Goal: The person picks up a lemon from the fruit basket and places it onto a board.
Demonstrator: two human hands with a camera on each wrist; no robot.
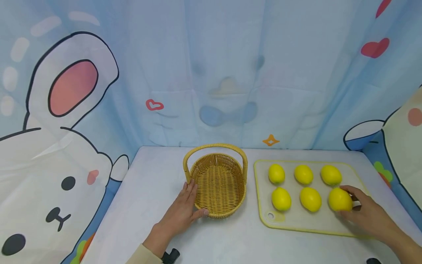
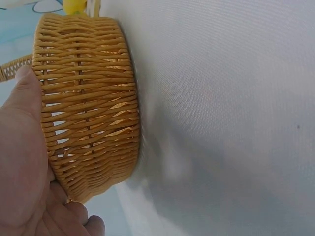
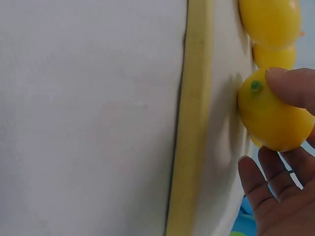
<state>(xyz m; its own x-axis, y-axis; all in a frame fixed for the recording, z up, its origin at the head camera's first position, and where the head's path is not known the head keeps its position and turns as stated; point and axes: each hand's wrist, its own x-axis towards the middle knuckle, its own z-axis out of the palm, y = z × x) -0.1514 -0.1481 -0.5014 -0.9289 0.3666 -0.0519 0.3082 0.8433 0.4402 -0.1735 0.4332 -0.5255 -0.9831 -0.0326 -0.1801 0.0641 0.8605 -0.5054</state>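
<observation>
A round woven wicker basket (image 1: 217, 190) with an arched handle (image 1: 214, 146) stands on the table, nothing inside it. Against its left side lies my left hand (image 1: 181, 209), fingers extended along the wall and thumb at the front rim; in the left wrist view the thumb (image 2: 24, 93) touches the rim. My right hand (image 1: 369, 212) holds a yellow lemon (image 1: 340, 200) between thumb and fingers, at the front right of a cutting board (image 1: 296, 223). The right wrist view shows the thumb over this lemon (image 3: 275, 113), near its green stem spot. Whether it touches the board is unclear.
Several other lemons lie on the board in two rows, among them a front-middle lemon (image 1: 310, 200) and a back-right lemon (image 1: 331, 175). The board has a raised yellow edge. A blue cartoon-printed curtain (image 1: 224, 73) hangs behind the white table (image 1: 158, 172).
</observation>
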